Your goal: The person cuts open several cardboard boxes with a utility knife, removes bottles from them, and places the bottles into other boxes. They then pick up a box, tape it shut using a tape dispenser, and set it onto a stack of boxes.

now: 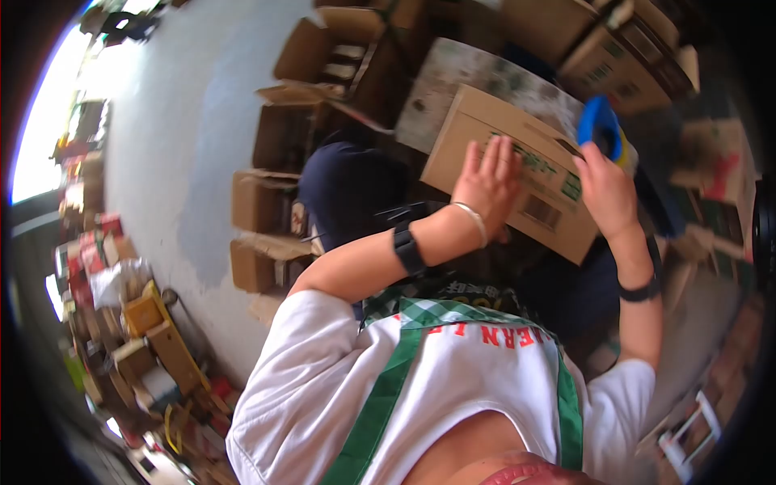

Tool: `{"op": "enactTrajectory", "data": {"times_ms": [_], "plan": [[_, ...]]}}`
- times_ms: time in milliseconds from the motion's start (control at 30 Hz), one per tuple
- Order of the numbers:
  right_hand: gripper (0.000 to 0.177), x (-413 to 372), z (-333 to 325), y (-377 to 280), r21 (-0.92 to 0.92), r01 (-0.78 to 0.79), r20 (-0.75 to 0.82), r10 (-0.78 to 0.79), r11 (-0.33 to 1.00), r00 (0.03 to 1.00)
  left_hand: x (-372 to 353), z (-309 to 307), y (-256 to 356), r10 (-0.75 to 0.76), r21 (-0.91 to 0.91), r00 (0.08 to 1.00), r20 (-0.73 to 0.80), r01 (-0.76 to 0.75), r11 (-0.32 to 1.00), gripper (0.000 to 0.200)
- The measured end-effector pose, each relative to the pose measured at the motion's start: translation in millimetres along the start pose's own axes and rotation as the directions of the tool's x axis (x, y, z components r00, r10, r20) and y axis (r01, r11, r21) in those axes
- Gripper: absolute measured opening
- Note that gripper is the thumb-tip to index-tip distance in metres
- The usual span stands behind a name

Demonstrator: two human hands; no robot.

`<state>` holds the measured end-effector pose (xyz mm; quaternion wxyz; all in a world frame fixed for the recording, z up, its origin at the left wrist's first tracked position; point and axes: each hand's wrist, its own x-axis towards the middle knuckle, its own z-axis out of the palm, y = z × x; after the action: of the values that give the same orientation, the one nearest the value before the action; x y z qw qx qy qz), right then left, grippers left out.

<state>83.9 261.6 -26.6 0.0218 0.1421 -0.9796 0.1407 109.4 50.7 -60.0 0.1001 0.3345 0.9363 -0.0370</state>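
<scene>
Left hand lies open and flat on the box, which overhangs the table edge. Right hand grips a blue tape gun at the box's far edge. Cartons crowd the left.

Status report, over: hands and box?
Left hand flat, open, on cardboard box. Right hand gripping blue tape dispenser at box edge. Nothing else on box.

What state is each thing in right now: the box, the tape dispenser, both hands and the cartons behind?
cardboard box: closed, tilted, with both hands at it.
left hand: open, lying flat on the cardboard box.
right hand: closed around the tape dispenser.
tape dispenser: blue, gripped, at the box's far edge.
cartons by the wall: flaps open.
</scene>
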Motion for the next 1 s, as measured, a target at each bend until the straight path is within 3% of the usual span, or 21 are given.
{"op": "enactTrajectory", "data": {"times_ms": [67,133,267,400,733,1000], "plan": [[0.013,1,1,0,-0.041,-0.062,0.020,0.063,0.997,0.998,0,5,-1,0.006,0.003,0.996,-0.085,-0.005,1.000,0.110],[0.008,8,5,1,-0.061,0.057,-0.012,-0.058,0.996,0.998,2,6,-5,-0.005,-0.041,0.992,-0.130,0.000,0.999,0.112],[0.008,18,10,-8,-0.147,0.062,0.058,-0.054,0.987,0.997,5,4,-6,0.024,-0.013,0.988,-0.154,-0.027,1.000,0.111],[0.007,29,22,-16,-0.144,0.027,0.152,-0.005,0.989,0.988,6,6,-9,0.017,-0.078,0.986,-0.165,-0.030,0.996,0.112],[0.004,39,27,-23,-0.134,0.090,0.189,-0.064,0.987,0.980,8,1,-9,0.031,0.010,0.987,-0.159,-0.029,1.000,0.111],[0.007,33,22,-16,-0.237,0.128,0.274,-0.060,0.963,0.960,7,-1,-10,0.022,0.008,0.990,-0.139,-0.022,1.000,0.110]]}}
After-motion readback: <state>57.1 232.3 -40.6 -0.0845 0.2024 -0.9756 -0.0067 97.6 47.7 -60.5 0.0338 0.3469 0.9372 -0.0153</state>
